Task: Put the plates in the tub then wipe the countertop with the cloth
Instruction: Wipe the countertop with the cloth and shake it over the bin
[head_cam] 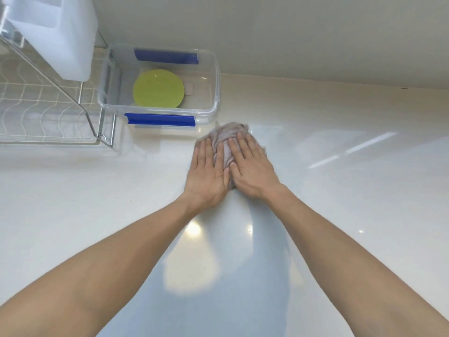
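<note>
With the green plate (pixel 158 88) already sat in the tub (pixel 211 110), the cloth (pixel 228 139) is being pressed flat to the countertop (pixel 340 190) just beside it by the left hand (pixel 206 173) and right hand (pixel 252 166), fingers straight, so wiping's on and a sweep across the bare stretches is probably needed next.

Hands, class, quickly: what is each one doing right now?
Left hand: open, fingers straight, pressing flat on the cloth.
Right hand: open, fingers straight, pressing the same cloth.
</note>
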